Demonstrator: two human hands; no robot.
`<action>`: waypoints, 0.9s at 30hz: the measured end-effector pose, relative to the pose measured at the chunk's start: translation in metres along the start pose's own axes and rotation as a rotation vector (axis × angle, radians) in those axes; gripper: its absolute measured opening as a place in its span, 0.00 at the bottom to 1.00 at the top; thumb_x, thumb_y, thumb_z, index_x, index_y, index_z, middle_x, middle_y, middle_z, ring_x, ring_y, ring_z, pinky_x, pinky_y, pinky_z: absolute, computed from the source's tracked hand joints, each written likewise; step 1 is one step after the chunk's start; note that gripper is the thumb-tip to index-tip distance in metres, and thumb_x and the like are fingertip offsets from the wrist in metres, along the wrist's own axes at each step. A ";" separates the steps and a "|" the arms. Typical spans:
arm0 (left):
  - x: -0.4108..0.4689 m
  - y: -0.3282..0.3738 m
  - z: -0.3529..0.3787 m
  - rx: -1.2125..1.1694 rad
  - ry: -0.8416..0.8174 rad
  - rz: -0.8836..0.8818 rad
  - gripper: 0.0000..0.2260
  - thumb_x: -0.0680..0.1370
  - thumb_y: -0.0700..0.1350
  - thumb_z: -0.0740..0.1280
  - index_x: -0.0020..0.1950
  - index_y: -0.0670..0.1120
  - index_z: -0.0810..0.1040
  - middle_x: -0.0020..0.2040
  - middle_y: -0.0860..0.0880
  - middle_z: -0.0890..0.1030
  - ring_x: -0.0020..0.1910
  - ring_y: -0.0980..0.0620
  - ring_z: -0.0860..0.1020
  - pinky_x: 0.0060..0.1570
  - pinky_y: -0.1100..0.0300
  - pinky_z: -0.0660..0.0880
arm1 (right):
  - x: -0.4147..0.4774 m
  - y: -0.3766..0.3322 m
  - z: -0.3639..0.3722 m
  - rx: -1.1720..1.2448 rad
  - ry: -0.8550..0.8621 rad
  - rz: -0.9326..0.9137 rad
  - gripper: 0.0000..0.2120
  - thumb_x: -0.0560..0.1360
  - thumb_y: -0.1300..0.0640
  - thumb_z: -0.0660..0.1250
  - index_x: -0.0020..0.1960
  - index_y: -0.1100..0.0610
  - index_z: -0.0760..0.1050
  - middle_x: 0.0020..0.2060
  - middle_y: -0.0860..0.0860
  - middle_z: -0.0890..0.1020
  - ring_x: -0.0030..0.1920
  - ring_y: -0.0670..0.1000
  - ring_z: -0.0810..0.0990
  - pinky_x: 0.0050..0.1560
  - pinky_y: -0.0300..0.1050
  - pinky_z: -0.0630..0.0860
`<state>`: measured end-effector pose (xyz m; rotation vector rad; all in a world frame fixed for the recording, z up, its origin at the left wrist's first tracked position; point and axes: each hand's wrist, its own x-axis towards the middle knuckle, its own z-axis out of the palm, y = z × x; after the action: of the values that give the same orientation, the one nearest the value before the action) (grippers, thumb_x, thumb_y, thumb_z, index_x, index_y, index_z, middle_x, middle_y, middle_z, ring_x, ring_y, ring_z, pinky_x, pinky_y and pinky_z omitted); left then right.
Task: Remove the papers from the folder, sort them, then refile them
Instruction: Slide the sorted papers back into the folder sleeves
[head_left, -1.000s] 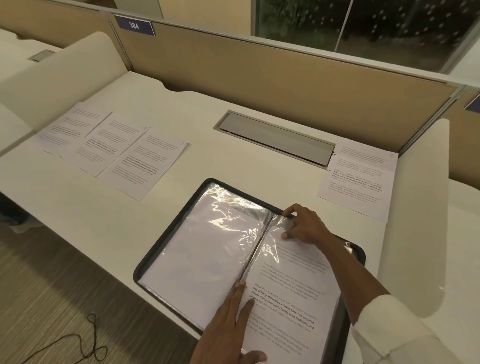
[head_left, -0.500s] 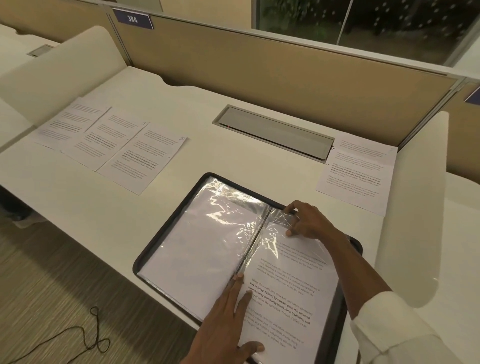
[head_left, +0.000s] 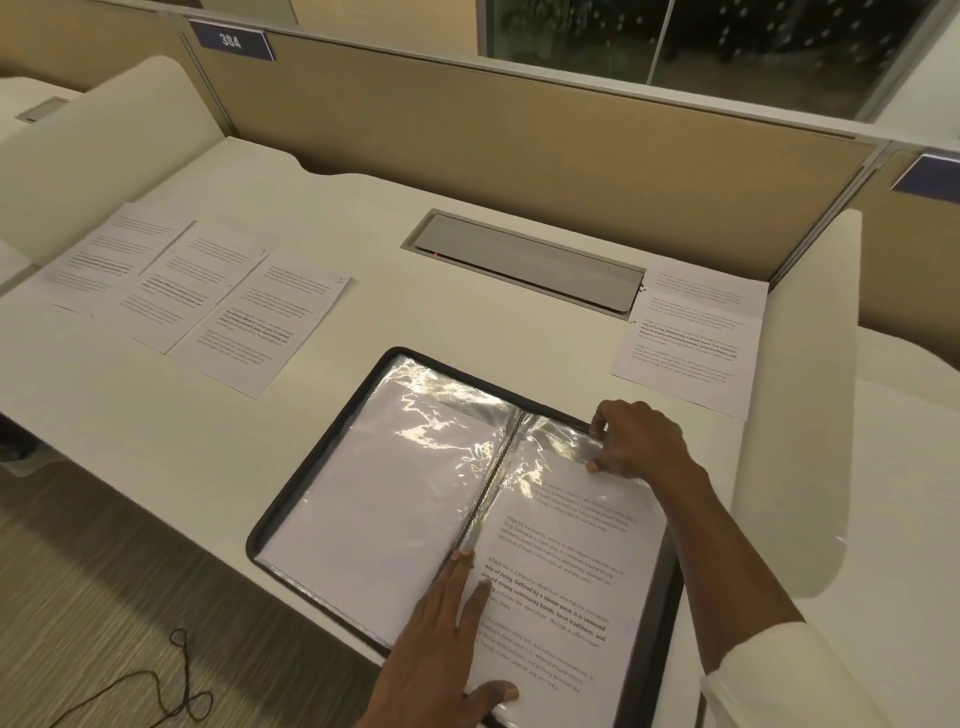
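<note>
A black-edged display folder (head_left: 317, 462) lies open on the white desk (head_left: 363, 332), its clear plastic sleeves shining. The left sleeve (head_left: 395, 499) shows a blank white sheet. A printed page (head_left: 561, 587) sits in the right sleeve. My left hand (head_left: 441, 649) presses flat on the lower part of that page beside the spine, fingers straight. My right hand (head_left: 634, 441) pinches the top edge of the right sleeve with curled fingers. Three printed sheets (head_left: 208, 296) lie side by side at the desk's left. One more printed sheet (head_left: 691, 338) lies at the right.
A grey cable hatch (head_left: 524, 260) is set into the desk behind the folder. A tan partition (head_left: 519, 130) closes the back, white side dividers (head_left: 795, 395) flank the desk. A dark cord (head_left: 171, 686) lies on the carpet at lower left.
My right hand has shifted along the top of the right sleeve, away from the spine toward the right corner. My left hand stays pressed on the page.
</note>
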<state>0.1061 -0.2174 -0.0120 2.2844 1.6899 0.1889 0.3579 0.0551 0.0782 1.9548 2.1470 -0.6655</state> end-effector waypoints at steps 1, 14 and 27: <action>0.000 0.000 0.001 0.009 0.001 -0.005 0.50 0.73 0.80 0.62 0.82 0.45 0.66 0.86 0.41 0.55 0.82 0.41 0.62 0.70 0.44 0.74 | -0.005 0.002 -0.004 -0.024 0.031 0.009 0.17 0.68 0.44 0.83 0.49 0.47 0.78 0.46 0.45 0.82 0.47 0.50 0.78 0.49 0.48 0.71; 0.018 0.015 0.003 -0.014 0.073 -0.133 0.33 0.77 0.75 0.62 0.68 0.51 0.76 0.77 0.43 0.71 0.70 0.43 0.78 0.58 0.48 0.83 | -0.077 0.006 0.037 0.746 0.413 0.204 0.36 0.68 0.47 0.84 0.69 0.50 0.70 0.57 0.49 0.77 0.53 0.49 0.78 0.48 0.43 0.73; 0.040 0.057 -0.065 -0.357 -0.111 -0.462 0.43 0.65 0.87 0.55 0.71 0.62 0.69 0.80 0.63 0.52 0.78 0.59 0.57 0.75 0.52 0.64 | -0.165 -0.005 0.097 1.359 -0.007 0.308 0.33 0.60 0.45 0.87 0.62 0.53 0.83 0.50 0.51 0.89 0.53 0.57 0.87 0.58 0.59 0.82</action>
<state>0.1526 -0.1848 0.0647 1.5800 1.8919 0.2335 0.3578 -0.1356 0.0607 2.6010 1.2677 -2.4306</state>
